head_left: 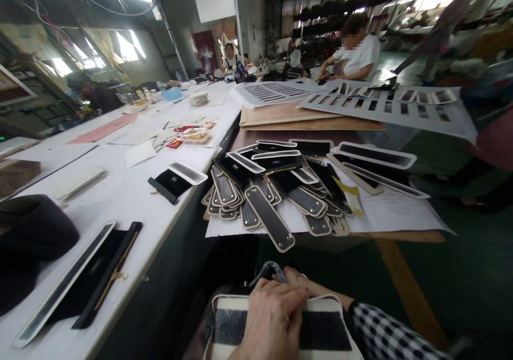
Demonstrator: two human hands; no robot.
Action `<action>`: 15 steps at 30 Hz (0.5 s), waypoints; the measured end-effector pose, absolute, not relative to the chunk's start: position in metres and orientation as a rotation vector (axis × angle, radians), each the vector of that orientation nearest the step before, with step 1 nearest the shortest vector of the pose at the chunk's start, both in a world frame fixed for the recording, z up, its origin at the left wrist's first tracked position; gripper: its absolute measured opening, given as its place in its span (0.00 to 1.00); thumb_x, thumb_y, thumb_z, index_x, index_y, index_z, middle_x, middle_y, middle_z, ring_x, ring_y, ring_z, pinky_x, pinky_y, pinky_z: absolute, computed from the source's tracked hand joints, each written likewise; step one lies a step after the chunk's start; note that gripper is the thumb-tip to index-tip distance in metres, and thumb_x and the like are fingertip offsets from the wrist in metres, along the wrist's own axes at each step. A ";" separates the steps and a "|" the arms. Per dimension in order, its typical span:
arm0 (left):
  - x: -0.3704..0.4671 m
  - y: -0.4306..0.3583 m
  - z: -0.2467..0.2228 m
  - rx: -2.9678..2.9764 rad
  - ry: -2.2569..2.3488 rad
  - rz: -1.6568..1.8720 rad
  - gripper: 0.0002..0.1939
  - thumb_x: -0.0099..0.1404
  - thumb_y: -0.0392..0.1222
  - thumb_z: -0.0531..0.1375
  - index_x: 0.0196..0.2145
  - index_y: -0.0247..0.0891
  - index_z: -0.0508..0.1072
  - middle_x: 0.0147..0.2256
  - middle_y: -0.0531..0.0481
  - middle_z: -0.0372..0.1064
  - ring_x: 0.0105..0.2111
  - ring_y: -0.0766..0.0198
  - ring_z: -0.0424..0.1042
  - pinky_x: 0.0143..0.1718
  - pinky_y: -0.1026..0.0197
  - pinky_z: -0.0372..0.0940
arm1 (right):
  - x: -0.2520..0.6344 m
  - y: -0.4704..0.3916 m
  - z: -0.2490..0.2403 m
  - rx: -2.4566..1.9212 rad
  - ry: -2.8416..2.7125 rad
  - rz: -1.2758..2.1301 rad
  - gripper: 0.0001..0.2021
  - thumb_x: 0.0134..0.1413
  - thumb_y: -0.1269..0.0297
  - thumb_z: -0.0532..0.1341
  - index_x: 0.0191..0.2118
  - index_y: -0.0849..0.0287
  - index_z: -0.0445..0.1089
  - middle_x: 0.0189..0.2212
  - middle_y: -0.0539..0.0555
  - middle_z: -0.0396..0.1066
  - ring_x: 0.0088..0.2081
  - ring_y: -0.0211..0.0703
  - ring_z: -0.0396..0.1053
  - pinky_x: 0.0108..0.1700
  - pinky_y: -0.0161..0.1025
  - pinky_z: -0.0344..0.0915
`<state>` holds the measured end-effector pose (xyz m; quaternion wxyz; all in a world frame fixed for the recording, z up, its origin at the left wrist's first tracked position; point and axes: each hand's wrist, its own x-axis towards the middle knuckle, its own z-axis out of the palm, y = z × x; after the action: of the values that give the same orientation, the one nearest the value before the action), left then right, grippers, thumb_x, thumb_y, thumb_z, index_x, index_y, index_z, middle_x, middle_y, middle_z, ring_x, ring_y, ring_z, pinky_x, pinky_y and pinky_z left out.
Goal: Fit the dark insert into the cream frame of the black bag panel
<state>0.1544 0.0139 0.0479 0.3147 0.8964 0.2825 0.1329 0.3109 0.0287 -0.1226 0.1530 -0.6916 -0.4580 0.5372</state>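
Ahead, a white table bears dark panels in a workshop

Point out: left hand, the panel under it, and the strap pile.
left hand (pixel 274 317): head view, back of the hand.
panel (pixel 328 330): head view, dark centre right of the hand.
strap pile (pixel 276 189): head view, middle of the heap.
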 end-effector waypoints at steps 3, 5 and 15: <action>0.154 0.012 0.049 2.372 0.775 0.355 0.15 0.67 0.34 0.53 0.40 0.46 0.77 0.35 0.51 0.78 0.37 0.60 0.75 0.40 0.58 0.63 | 0.326 0.035 -0.105 -2.018 -1.289 1.554 0.15 0.64 0.55 0.62 0.30 0.61 0.69 0.28 0.48 0.67 0.32 0.41 0.70 0.36 0.39 0.68; 0.153 0.011 0.051 2.370 0.784 0.362 0.14 0.67 0.34 0.53 0.40 0.46 0.78 0.35 0.52 0.79 0.37 0.61 0.75 0.41 0.59 0.62 | 0.341 0.030 -0.083 -1.938 -1.260 1.575 0.17 0.66 0.53 0.59 0.33 0.62 0.69 0.28 0.49 0.68 0.30 0.39 0.68 0.37 0.40 0.68; 0.148 0.007 0.056 2.362 0.829 0.363 0.11 0.66 0.33 0.54 0.41 0.45 0.74 0.33 0.53 0.78 0.35 0.60 0.75 0.39 0.57 0.58 | 0.371 -0.024 0.035 -1.638 -1.318 1.556 0.21 0.47 0.46 0.66 0.25 0.64 0.76 0.22 0.51 0.66 0.26 0.38 0.59 0.30 0.36 0.53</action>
<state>0.1483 0.0074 0.0564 0.3014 0.8903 0.3125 0.1370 0.3705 -0.0241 0.0348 0.2599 -0.6048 -0.4864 0.5745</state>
